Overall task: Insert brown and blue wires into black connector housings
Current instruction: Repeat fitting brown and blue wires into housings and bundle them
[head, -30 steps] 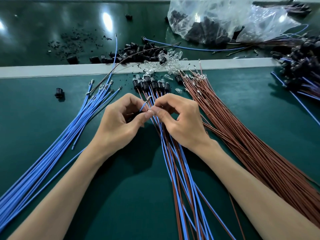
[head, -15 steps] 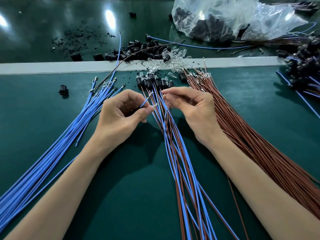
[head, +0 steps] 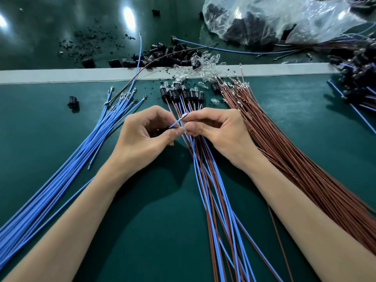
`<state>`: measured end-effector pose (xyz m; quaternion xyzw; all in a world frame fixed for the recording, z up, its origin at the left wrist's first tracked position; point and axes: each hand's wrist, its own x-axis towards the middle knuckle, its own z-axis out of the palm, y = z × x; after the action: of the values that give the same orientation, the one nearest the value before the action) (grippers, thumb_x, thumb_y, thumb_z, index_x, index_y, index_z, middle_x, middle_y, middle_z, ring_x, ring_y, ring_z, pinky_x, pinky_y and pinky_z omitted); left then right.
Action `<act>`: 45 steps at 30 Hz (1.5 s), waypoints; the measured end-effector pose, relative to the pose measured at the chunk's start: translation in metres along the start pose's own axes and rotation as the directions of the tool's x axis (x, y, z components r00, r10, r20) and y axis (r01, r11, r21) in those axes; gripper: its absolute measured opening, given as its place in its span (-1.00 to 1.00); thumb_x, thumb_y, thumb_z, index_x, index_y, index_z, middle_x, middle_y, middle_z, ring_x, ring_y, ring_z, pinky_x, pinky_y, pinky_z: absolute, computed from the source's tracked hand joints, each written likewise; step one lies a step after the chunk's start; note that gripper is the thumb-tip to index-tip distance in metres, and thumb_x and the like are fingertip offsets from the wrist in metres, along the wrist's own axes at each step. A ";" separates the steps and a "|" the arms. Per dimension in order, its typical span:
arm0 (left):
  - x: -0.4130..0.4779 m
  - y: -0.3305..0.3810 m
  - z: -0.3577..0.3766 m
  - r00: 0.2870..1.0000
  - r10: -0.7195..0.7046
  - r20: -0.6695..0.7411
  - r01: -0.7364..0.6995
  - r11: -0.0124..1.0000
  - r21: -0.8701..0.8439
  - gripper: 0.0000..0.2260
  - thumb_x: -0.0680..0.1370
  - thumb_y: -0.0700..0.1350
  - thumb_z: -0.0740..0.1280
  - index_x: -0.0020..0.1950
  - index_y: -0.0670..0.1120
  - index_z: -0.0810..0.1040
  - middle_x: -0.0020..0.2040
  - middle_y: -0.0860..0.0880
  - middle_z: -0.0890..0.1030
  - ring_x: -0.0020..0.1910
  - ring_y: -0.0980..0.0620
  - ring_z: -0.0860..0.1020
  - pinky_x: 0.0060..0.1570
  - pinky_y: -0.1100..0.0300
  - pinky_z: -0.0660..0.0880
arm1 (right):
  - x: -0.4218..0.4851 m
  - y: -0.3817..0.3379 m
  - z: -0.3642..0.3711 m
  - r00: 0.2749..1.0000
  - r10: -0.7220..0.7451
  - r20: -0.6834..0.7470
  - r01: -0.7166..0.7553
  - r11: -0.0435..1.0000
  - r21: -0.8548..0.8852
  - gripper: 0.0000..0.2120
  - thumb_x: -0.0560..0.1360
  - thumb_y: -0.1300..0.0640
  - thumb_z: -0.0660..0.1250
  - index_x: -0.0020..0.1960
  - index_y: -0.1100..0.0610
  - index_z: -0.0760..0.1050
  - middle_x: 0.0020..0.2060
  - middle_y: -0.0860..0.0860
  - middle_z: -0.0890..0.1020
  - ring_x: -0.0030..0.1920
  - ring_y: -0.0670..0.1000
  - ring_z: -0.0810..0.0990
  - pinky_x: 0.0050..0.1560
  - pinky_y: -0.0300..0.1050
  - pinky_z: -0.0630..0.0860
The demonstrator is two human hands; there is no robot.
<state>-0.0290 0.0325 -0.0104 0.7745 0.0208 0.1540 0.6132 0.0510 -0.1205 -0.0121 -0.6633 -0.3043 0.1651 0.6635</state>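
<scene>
While the left hand [head: 146, 135] curls round one blue wire [head: 175, 124] and pinches it between thumb and first finger, the right hand [head: 220, 135] curls in too and pinches the shiny metal tip of the same wire. The two thumbs touch. A small dark thing shows deep inside the left hand's fingers, but it is too hidden to tell what it is. Both hands are over the middle of the green tabletop [head: 154, 231].

Right under the hands lies a mixed bunch of brown and blue wires [head: 213, 190]. It runs from 6 o'clock up to 12 o'clock and ends there in a row of black connector housings [head: 184, 93].

At 9 o'clock from the hands lies a thick blue bundle [head: 71, 169], which runs down to 7 o'clock. At 3 o'clock lies a thick brown bundle [head: 295, 159], which runs down to 5 o'clock. One loose black housing [head: 73, 100] sits alone at 10 o'clock.

Farther off at 12 o'clock, past a grey strip [head: 61, 76], is a pile of black housings [head: 168, 53] with little clear bulbs [head: 205, 62] just beside it. At 1 o'clock lies a clear plastic bag [head: 284, 17] with dark parts inside.
</scene>
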 end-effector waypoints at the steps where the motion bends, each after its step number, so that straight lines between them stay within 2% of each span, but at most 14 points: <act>1: 0.000 0.000 0.000 1.000 0.001 0.002 -0.001 1.000 0.001 -0.86 0.42 -0.29 0.45 -0.20 -0.12 0.51 -0.35 0.09 0.61 -0.43 0.17 0.52 -0.33 0.35 0.48 | 0.000 0.000 0.000 1.000 -0.003 0.006 0.003 1.000 -0.010 -0.78 0.40 0.35 0.43 0.00 0.13 0.61 -0.29 -0.15 0.67 -0.26 -0.23 0.62 -0.17 -0.40 0.51; 6: 0.000 0.001 0.000 1.000 0.002 0.011 -0.002 1.000 0.005 -0.83 0.43 -0.34 0.44 -0.19 -0.11 0.52 -0.34 0.10 0.62 -0.42 0.18 0.52 -0.33 0.36 0.47 | 0.000 0.003 0.000 1.000 -0.017 0.015 0.018 0.997 -0.069 -0.75 0.41 0.36 0.42 0.08 0.22 0.58 -0.22 -0.03 0.64 -0.26 -0.24 0.61 -0.16 -0.40 0.50; 11: 0.000 0.002 0.000 1.000 0.011 0.005 -0.011 1.000 0.013 -0.85 0.43 -0.34 0.43 -0.21 -0.14 0.51 -0.34 0.08 0.61 -0.42 0.16 0.51 -0.33 0.34 0.48 | 0.000 0.006 0.002 0.995 -0.102 0.003 0.100 0.974 -0.205 -0.85 0.44 0.37 0.40 0.00 0.29 0.61 -0.23 0.06 0.64 -0.28 -0.14 0.63 -0.17 -0.35 0.52; 15: 0.000 0.005 0.000 1.000 0.004 -0.002 -0.004 1.000 -0.023 -0.87 0.42 -0.27 0.44 -0.21 -0.12 0.50 -0.36 0.09 0.59 -0.43 0.16 0.50 -0.34 0.34 0.48 | 0.000 0.004 0.004 0.965 -0.263 0.021 0.252 0.896 -0.366 -0.90 0.45 0.36 0.38 -0.04 0.33 0.62 -0.23 0.12 0.65 -0.29 -0.07 0.61 -0.19 -0.33 0.53; 19: 0.000 0.008 -0.001 1.000 -0.017 0.011 0.018 0.996 -0.093 -0.88 0.37 -0.18 0.42 -0.21 -0.12 0.49 -0.36 0.12 0.59 -0.44 0.18 0.48 -0.35 0.36 0.46 | 0.000 0.003 0.005 0.922 -0.384 0.043 0.360 0.814 -0.457 -0.92 0.46 0.38 0.37 -0.08 0.35 0.62 -0.25 0.18 0.65 -0.33 -0.03 0.59 -0.24 -0.25 0.56; 22: 0.001 0.009 -0.002 0.999 -0.040 0.031 0.044 0.991 -0.130 -0.89 0.39 -0.22 0.40 -0.21 -0.12 0.48 -0.38 0.14 0.58 -0.45 0.22 0.47 -0.38 0.39 0.43 | 0.000 0.003 0.006 0.894 -0.444 0.058 0.413 0.767 -0.491 -0.93 0.45 0.41 0.36 -0.10 0.37 0.62 -0.27 0.19 0.63 -0.36 0.05 0.59 -0.28 -0.16 0.55; 25: 0.001 0.009 -0.002 0.998 -0.045 0.051 0.052 0.988 -0.143 -0.89 0.41 -0.28 0.39 -0.21 -0.15 0.46 -0.39 0.15 0.56 -0.46 0.22 0.44 -0.40 0.40 0.41 | -0.001 0.003 0.008 0.878 -0.475 0.060 0.435 0.740 -0.512 -0.93 0.45 0.43 0.36 -0.10 0.38 0.61 -0.27 0.18 0.63 -0.37 0.04 0.56 -0.26 -0.25 0.53; 30: 0.001 0.008 0.000 0.999 -0.034 0.022 0.037 0.992 -0.123 -0.87 0.40 -0.24 0.40 -0.21 -0.16 0.45 -0.41 0.14 0.55 -0.47 0.21 0.43 -0.39 0.39 0.41 | -0.002 0.002 0.008 0.913 -0.408 0.020 0.364 0.791 -0.492 -0.94 0.45 0.37 0.38 -0.09 0.35 0.61 -0.27 0.13 0.64 -0.35 -0.06 0.55 -0.21 -0.33 0.48; 35: -0.001 0.001 0.002 1.000 0.030 -0.007 -0.030 1.000 -0.008 -0.79 0.44 -0.36 0.42 -0.22 -0.09 0.47 -0.39 0.14 0.57 -0.43 0.23 0.48 -0.35 0.36 0.45 | -0.003 0.003 0.006 0.963 -0.270 0.008 0.247 0.866 -0.434 -0.91 0.47 0.33 0.38 -0.05 0.31 0.62 -0.24 -0.02 0.63 -0.34 -0.25 0.53 -0.21 -0.37 0.49; 40: -0.002 -0.002 0.001 0.998 0.048 -0.044 -0.046 0.998 0.046 -0.77 0.44 -0.37 0.42 -0.21 -0.08 0.47 -0.36 0.17 0.60 -0.39 0.27 0.51 -0.30 0.38 0.47 | -0.003 0.005 0.006 0.986 -0.168 -0.010 0.158 0.945 -0.286 -0.87 0.47 0.27 0.38 0.02 0.18 0.57 -0.23 0.02 0.66 -0.29 -0.08 0.66 -0.18 -0.18 0.63; 42: -0.001 -0.001 0.002 0.997 0.039 -0.071 -0.037 0.999 0.038 -0.78 0.45 -0.35 0.42 -0.21 -0.06 0.47 -0.37 0.14 0.58 -0.41 0.25 0.50 -0.32 0.37 0.46 | -0.002 0.004 0.005 0.990 -0.137 -0.015 0.130 0.963 -0.238 -0.80 0.43 0.23 0.44 0.03 0.12 0.53 -0.20 0.00 0.67 -0.22 -0.09 0.68 -0.11 -0.20 0.61; 45: -0.001 0.001 0.002 0.995 0.045 -0.089 -0.041 0.998 0.044 -0.81 0.44 -0.30 0.44 -0.21 -0.07 0.49 -0.35 0.06 0.55 -0.44 0.21 0.49 -0.35 0.38 0.45 | -0.002 0.007 0.005 0.997 -0.074 -0.018 0.071 0.985 -0.156 -0.82 0.43 0.32 0.42 0.00 0.15 0.56 -0.18 0.00 0.66 -0.19 -0.08 0.68 -0.08 -0.25 0.58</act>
<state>-0.0295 0.0301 -0.0105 0.7798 0.0351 0.2014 0.5917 0.0480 -0.1175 -0.0193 -0.7033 -0.3321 0.1087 0.6191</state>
